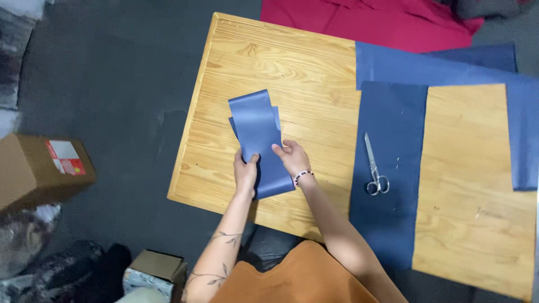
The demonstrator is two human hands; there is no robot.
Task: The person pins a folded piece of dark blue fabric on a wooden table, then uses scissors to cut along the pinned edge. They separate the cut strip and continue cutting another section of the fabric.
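Note:
A strip of dark blue paper (257,126), folded or layered, lies on the wooden table (292,73) in the head view. My left hand (245,173) pinches its left edge with the thumb on top. My right hand (292,157), with a bead bracelet at the wrist, presses on the strip's right side near its middle. A second blue layer peeks out from under the strip at its upper left and right.
Silver scissors (375,168) lie shut on a larger blue sheet (393,168) to the right. More blue sheet (449,67) covers the table's far right. Red cloth (370,19) lies beyond the table. A cardboard box (39,168) sits on the dark floor at left.

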